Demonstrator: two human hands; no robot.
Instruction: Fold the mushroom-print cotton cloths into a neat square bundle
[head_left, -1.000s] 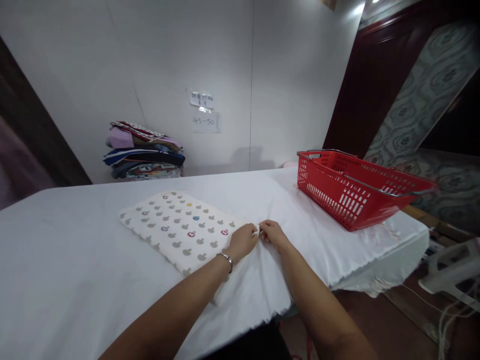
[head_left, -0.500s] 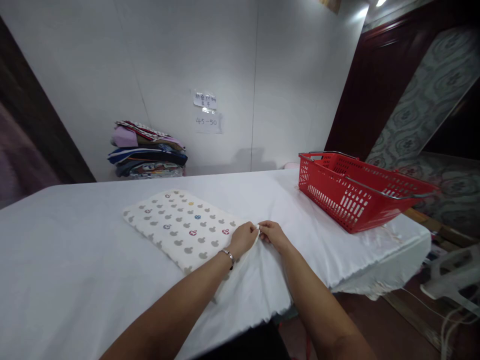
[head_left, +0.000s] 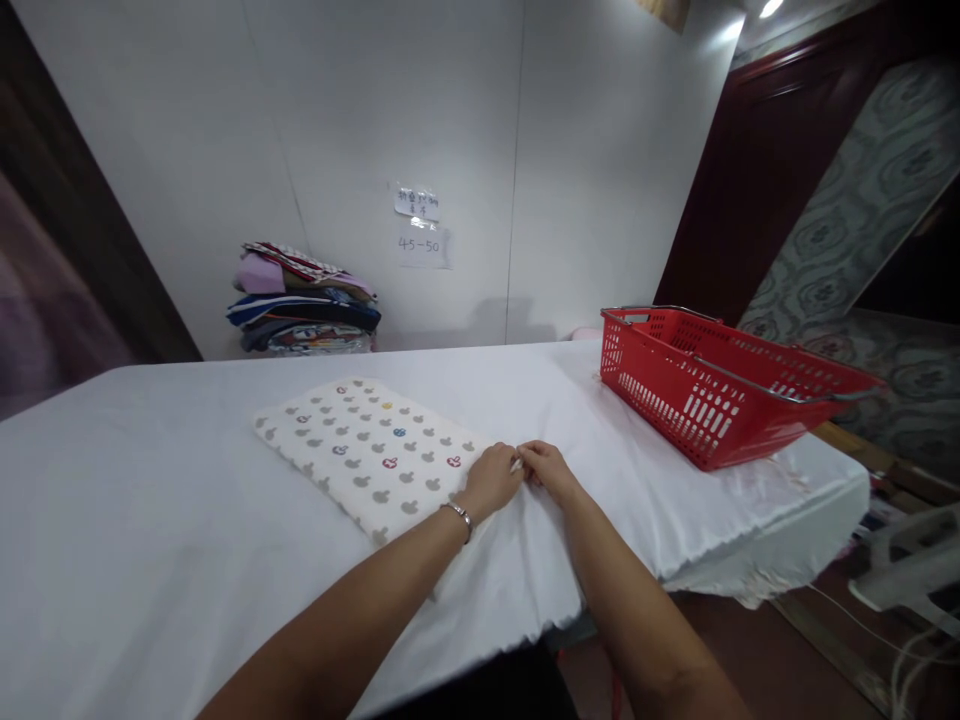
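Printed cloth [head_left: 367, 450] flat on white-covered table [head_left: 172, 520], left of red basket [head_left: 664, 385], both hands at one corner

Cloth cream, rows of grey apple shapes, a few coloured; left hand [head_left: 495, 478], bracelet [head_left: 459, 516] at wrist, fingers curled closed on the cloth's corner toward the basket; right hand [head_left: 546, 466], nearer the basket, fingertips pinched together on that same corner, a pale scrap showing between the hands; table cover wrinkled around them; stack of folded fabrics [head_left: 307, 305] well left of the basket; paper sign [head_left: 424, 246] reading 45-50 on wall [head_left: 600, 150], left of and above the basket; dark red door [head_left: 765, 150] behind it
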